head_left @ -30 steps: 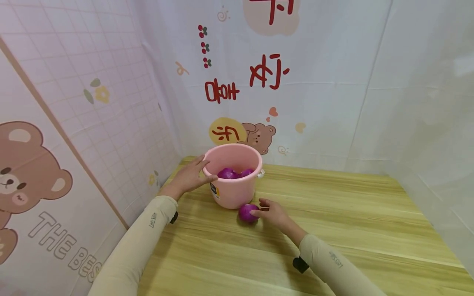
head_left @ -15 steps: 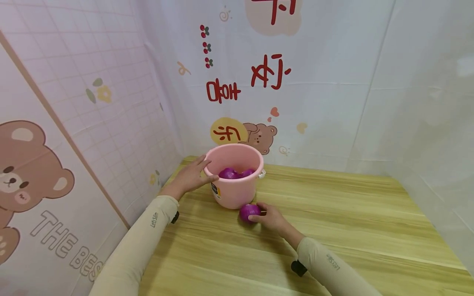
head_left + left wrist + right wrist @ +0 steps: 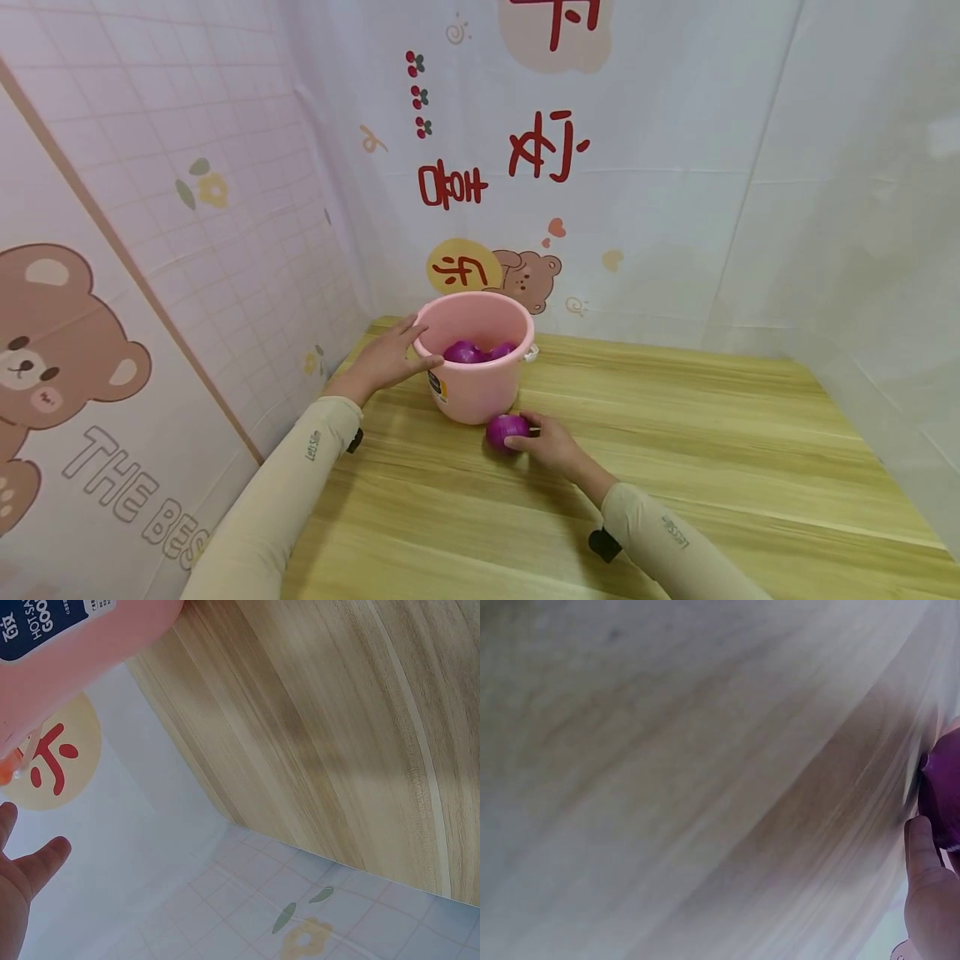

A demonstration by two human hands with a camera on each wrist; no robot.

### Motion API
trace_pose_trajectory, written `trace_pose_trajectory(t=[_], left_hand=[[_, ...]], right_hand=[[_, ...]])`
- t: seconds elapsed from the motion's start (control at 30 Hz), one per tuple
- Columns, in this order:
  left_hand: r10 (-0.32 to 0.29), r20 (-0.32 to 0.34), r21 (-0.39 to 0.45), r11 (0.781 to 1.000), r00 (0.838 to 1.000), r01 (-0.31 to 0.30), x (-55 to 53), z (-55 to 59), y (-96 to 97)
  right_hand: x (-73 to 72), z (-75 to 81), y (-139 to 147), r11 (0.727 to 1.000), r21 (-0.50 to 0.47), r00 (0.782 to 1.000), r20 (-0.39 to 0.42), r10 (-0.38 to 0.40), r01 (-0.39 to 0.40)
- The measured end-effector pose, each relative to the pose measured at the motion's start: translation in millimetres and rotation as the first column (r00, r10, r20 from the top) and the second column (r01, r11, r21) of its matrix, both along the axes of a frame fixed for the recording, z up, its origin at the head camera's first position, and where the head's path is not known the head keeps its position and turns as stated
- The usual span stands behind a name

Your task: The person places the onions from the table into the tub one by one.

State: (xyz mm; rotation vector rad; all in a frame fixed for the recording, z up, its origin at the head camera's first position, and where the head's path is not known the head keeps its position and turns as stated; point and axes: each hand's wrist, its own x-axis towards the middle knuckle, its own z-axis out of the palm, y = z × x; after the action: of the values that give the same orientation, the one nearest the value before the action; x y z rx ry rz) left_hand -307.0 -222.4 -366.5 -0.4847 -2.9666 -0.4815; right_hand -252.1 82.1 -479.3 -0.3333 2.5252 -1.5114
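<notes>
A pink bucket (image 3: 476, 387) stands upright on the wooden table, with red onions (image 3: 465, 352) lying inside it. My left hand (image 3: 386, 358) is at the bucket's left side, fingers spread along the rim. In the left wrist view, that hand's thumb and a finger (image 3: 46, 862) show apart from the bucket's lower wall. Just in front of the bucket, my right hand (image 3: 553, 446) holds another red onion (image 3: 504, 433), thumb on the near side and fingers behind. The right wrist view catches this onion (image 3: 943, 787) at its edge, a finger or thumb against it.
The wood-grain table (image 3: 675, 433) extends to the right of the bucket. A printed cloth (image 3: 637, 208) hangs behind, and another with a bear (image 3: 67, 358) runs along the left. The bucket's white handle joint (image 3: 530, 352) sticks out on its right.
My right thumb and fingers have closed in around the onion on the table. My left hand has stayed at the bucket rim. The whole view shifted slightly.
</notes>
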Motion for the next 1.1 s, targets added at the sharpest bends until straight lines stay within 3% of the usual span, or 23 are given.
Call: trace_pose_trajectory(t=[0.23,0.63,0.9,1.1], left_hand=[[0.015,0.013,0.0,1.0,1.0,-0.015,-0.3,-0.9,-1.2],[0.012,0.013,0.0,1.0,1.0,-0.012,-0.6,-0.3,-0.7],[0.012,0.01,0.004,1.0,1.0,-0.012,-0.1,0.1,-0.9],[0.007,0.007,0.003,1.0,1.0,-0.008,0.0,0.5,-1.0]], right_hand=[[-2.5,2.0,5,1.0,-0.012,1.0,0.0,-0.028,0.028],[-10.1,19.3,19,0.996,-0.054,0.997,-0.03,-0.072,0.071],[-12.8,43.0,31,0.997,-0.048,0.996,-0.062,-0.071,0.068],[-19.8,49.4,41,0.997,-0.025,0.995,-0.069,-0.079,0.077]])
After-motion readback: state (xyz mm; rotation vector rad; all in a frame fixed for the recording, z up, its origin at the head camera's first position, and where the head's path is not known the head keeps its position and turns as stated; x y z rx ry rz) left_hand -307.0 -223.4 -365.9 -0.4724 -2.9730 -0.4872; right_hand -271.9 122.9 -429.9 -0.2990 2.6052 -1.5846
